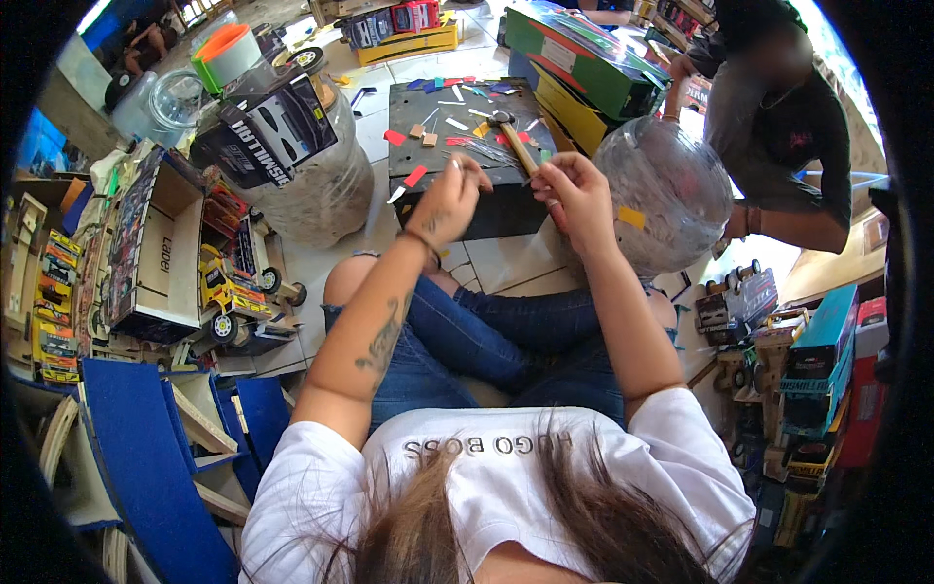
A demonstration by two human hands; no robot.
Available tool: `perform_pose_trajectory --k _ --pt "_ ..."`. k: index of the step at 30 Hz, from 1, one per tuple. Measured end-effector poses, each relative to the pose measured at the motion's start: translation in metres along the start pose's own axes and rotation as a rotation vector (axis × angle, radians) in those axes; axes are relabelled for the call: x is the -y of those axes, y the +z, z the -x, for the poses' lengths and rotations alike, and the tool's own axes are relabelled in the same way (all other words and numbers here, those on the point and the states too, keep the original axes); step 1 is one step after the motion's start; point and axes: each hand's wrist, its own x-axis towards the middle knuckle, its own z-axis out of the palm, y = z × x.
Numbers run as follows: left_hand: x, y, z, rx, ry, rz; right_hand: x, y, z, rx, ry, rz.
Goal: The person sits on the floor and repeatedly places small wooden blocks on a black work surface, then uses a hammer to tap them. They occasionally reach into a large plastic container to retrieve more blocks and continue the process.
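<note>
At the upper centre of the frame, a hammer (pixel 519 147) lies aslant beside thin silvery rods (pixel 482 150) on your low black table (pixel 477 216), probably kept there for easy reach; its handle is plain wood, its head dark. Your right hand's (pixel 578 195) fingers pinch together near the handle's end, your blurred left hand's (pixel 450 202) curl loosely; whether either clamps anything, I cannot tell.

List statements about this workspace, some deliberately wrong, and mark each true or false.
1. A hammer lies on the low black box. True.
2. The left hand grips the hammer. False: the left hand is apart from it.
3. A red piece lies on the box. True.
4. The large blue board is to the person's right. False: the large blue board is to the left.
5. The person wears blue jeans. True.
</note>
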Motion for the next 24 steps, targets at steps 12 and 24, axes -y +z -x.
perform_pose_trajectory --k 12,24 --pt "0.058 -0.025 -0.017 -0.187 0.145 -0.48 -0.066 0.037 -0.064 0.118 -0.062 0.402" --pt "0.057 -0.034 -0.019 -0.123 0.115 -0.566 -0.061 0.058 -0.062 0.205 -0.282 0.728"
